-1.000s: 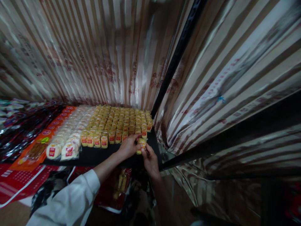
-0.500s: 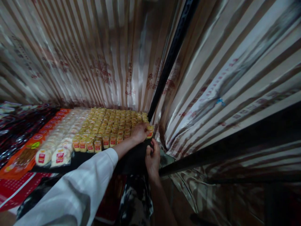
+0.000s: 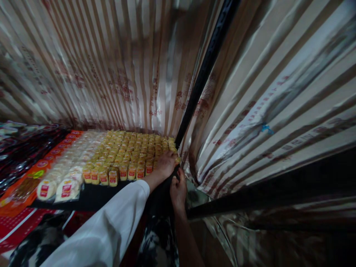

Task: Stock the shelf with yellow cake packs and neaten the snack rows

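Note:
Small yellow packaged cakes [image 3: 130,148] with red labels stand in tight rows on a black shelf [image 3: 97,188]. My left hand [image 3: 167,164], in a white sleeve, reaches across to the right end of these rows. Its fingers are closed around a packaged cake [image 3: 177,160] at the front right corner; the hand hides much of it. Just below, my right hand [image 3: 178,191] is raised beside the shelf end, fingers partly bent and apart, fingertips close to that cake. Whether they touch it I cannot tell.
Clear packs of round white cakes [image 3: 66,190] stand left of the yellow ones, beside an orange packet strip [image 3: 41,163] and dark shiny packages [image 3: 25,155]. A black post [image 3: 204,78] rises at the back right corner. Striped plastic sheeting [image 3: 133,66] hangs behind.
My left hand has pushed the corner cake back against the rows and sits slightly lower in view. My right hand has come closer to the shelf's end. The view has shifted slightly.

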Motion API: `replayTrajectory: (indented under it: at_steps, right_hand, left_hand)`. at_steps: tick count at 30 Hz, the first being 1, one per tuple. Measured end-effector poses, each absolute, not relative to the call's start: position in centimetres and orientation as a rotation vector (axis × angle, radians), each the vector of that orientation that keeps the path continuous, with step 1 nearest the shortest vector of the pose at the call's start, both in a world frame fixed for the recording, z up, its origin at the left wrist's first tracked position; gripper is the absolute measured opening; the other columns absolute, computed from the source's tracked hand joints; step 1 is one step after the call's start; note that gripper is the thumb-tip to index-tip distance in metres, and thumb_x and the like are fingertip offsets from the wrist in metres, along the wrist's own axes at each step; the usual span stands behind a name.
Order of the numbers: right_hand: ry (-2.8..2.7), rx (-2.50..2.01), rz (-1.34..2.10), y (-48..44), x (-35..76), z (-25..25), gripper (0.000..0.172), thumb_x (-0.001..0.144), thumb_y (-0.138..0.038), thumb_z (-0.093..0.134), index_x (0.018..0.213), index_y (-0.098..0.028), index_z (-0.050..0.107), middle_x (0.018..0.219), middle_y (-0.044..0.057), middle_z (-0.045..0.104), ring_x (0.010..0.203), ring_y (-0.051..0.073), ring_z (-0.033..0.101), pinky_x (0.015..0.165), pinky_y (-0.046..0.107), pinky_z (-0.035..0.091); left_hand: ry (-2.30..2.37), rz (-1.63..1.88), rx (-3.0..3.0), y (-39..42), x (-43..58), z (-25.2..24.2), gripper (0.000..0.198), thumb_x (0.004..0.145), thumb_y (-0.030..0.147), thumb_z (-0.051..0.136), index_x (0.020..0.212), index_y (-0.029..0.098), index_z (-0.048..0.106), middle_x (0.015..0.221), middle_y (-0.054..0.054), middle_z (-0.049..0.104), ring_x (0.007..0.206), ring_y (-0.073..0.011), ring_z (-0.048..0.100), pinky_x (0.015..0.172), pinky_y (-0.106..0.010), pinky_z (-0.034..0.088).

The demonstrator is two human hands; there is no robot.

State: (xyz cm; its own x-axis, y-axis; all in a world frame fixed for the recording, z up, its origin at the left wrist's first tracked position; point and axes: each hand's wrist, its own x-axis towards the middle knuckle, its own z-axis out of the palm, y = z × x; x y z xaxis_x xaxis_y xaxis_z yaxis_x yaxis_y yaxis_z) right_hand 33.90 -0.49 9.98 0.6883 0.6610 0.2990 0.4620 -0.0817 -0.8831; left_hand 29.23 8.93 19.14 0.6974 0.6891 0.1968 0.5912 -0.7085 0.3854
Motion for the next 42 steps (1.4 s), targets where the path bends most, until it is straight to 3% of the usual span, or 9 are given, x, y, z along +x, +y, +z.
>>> replayTrajectory:
  at_steps: [11, 27, 30, 34, 39, 42]
  right_hand:
    - [-1.022, -1.773, 0.098, 2.0, 34.2, 9.1, 0.055, 0.078, -0.017, 0.032, 0.13, -0.009, 0.046, 0.133, 0.015, 0.047, 0.128, 0.021, 0.038, 0.106, 0.042, 0.03]
    - [-1.033, -1.729, 0.031, 2.1, 34.7, 7.3, 0.047, 0.079, -0.019, 0.033, 0.121, -0.011, 0.054, 0.122, 0.015, 0.055, 0.118, 0.022, 0.047, 0.101, 0.042, 0.037]
    - [-1.027, -1.728, 0.031, 2.1, 34.8, 7.1, 0.048, 0.078, -0.019, 0.033, 0.12, -0.011, 0.055, 0.123, 0.015, 0.054, 0.119, 0.023, 0.046, 0.101, 0.043, 0.036]
    - [-1.025, -1.726, 0.043, 2.3, 35.2, 6.7, 0.044, 0.078, -0.023, 0.037, 0.114, -0.011, 0.058, 0.124, 0.017, 0.052, 0.118, 0.024, 0.047, 0.099, 0.043, 0.038]
    - [-1.028, -1.704, 0.067, 2.0, 35.3, 7.0, 0.041, 0.081, -0.028, 0.037, 0.11, -0.01, 0.059, 0.12, 0.017, 0.053, 0.113, 0.024, 0.049, 0.097, 0.041, 0.039]
    - [-1.035, -1.731, 0.032, 1.5, 34.7, 7.8, 0.039, 0.083, -0.026, 0.035, 0.108, -0.01, 0.059, 0.119, 0.018, 0.052, 0.114, 0.024, 0.048, 0.098, 0.043, 0.037]
  left_hand:
    - [1.072, 0.474, 2.74, 9.6, 29.4, 18.5, 0.027, 0.087, 0.013, 0.039, 0.105, 0.014, 0.059, 0.11, -0.01, 0.055, 0.11, -0.0229, 0.042, 0.09, -0.033, 0.04]
    - [0.993, 0.479, 2.815, 9.7, 29.6, 17.9, 0.028, 0.087, 0.012, 0.038, 0.106, 0.012, 0.059, 0.108, -0.011, 0.057, 0.107, -0.0241, 0.046, 0.089, -0.037, 0.041]
    - [0.974, 0.52, 2.803, 9.5, 29.5, 18.0, 0.032, 0.087, 0.013, 0.038, 0.114, 0.011, 0.055, 0.116, -0.012, 0.056, 0.111, -0.0242, 0.045, 0.094, -0.037, 0.04]
    - [0.932, 0.645, 2.745, 8.5, 28.6, 18.4, 0.042, 0.085, 0.015, 0.043, 0.126, 0.012, 0.047, 0.135, -0.012, 0.045, 0.127, -0.0253, 0.033, 0.104, -0.04, 0.034]
    - [0.785, 1.011, 2.485, 4.2, 24.4, 17.2, 0.037, 0.081, 0.01, 0.042, 0.114, 0.012, 0.056, 0.12, -0.012, 0.056, 0.12, -0.0221, 0.043, 0.104, -0.039, 0.037]
    - [0.72, 1.037, 2.391, 0.5, 19.8, 14.7, 0.035, 0.08, 0.006, 0.04, 0.108, 0.015, 0.059, 0.112, -0.01, 0.061, 0.113, -0.0203, 0.048, 0.099, -0.038, 0.043]
